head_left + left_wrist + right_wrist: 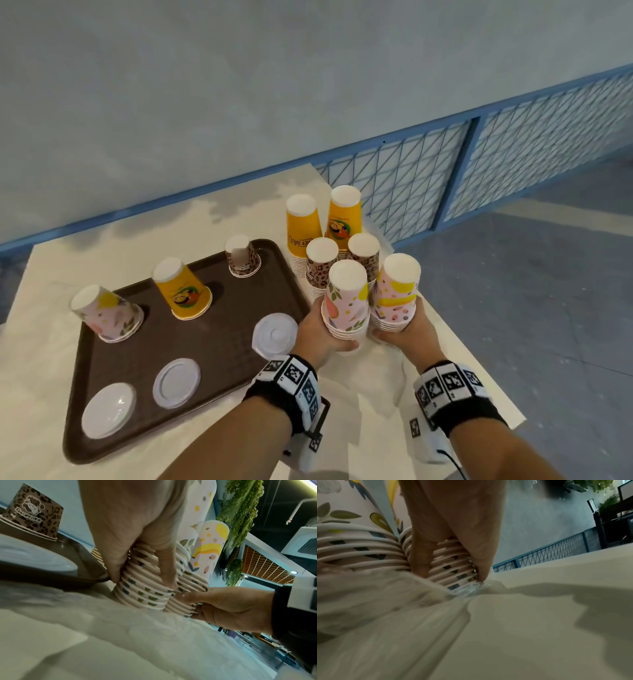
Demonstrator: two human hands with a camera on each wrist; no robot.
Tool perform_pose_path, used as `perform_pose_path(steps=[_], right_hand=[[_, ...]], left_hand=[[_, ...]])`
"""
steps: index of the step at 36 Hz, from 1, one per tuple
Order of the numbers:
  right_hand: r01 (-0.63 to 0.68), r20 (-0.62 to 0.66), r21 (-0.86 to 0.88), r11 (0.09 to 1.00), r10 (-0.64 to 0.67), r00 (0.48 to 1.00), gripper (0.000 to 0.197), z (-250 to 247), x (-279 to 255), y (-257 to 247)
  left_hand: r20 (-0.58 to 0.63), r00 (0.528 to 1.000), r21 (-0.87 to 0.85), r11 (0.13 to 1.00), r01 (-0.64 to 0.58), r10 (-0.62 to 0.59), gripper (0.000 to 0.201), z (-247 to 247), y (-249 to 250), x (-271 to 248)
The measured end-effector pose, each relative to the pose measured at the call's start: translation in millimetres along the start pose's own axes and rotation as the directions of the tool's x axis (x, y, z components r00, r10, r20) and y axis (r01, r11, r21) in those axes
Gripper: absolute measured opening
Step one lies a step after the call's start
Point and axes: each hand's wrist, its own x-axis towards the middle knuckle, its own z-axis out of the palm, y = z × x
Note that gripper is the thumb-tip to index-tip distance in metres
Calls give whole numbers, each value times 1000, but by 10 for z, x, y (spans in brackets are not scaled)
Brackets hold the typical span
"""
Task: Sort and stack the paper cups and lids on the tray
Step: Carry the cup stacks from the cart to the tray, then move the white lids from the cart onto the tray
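Observation:
My left hand [320,330] grips a stack of upside-down pink floral cups [346,301] just right of the brown tray [219,342]. My right hand [399,334] grips a second pink floral stack [395,291] beside it. The left wrist view shows the left fingers [164,568] curled round the stacked rims [142,592], with the right hand [223,604] on the neighbouring stack. On the tray stand one pink cup [108,313], one yellow cup [181,291], one leopard-print cup [241,257] and three white lids [274,334] [176,382] [108,409].
Behind the held stacks stand two yellow cup stacks [303,229] [344,216] and two leopard-print stacks [320,262] [363,253]. Crinkled clear plastic wrap [471,588] lies on the white table [376,404]. The table's right edge is close. A blue mesh fence [479,161] runs behind.

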Motion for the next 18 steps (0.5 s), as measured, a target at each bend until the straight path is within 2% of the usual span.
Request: perform_pose_path(steps=[5, 7, 9, 11, 13, 15, 18], right_hand=[[7, 18, -48, 999, -6, 1000, 101, 5, -1, -63], [-8, 32, -14, 1000, 8, 999, 101, -53, -104, -173], [-9, 36, 12, 1000, 9, 999, 96, -148, -251, -279], [51, -14, 65, 997, -50, 999, 92, -272, -346, -296], [142, -125, 113, 983, -128, 984, 83, -370, -425, -398], [276, -229, 131, 952, -242, 943, 73, -437, -533, -639], [455, -336, 114, 883, -396, 854, 65, -444, -685, -1080]], left_hand=[[21, 1000, 68, 998, 19, -21, 103, -29, 72, -77], [38, 999, 105, 994, 16, -20, 95, -71, 87, -115], [39, 999, 125, 992, 3, -8, 99, -129, 79, -163], [7, 1000, 169, 986, -16, 15, 104, -207, 48, -212], [-11, 998, 281, 958, -50, 55, 99, -323, 114, -325], [-13, 994, 400, 912, -90, 104, 86, -483, 253, -490], [-47, 968, 562, 807, -179, 248, 71, -747, 369, -698]])
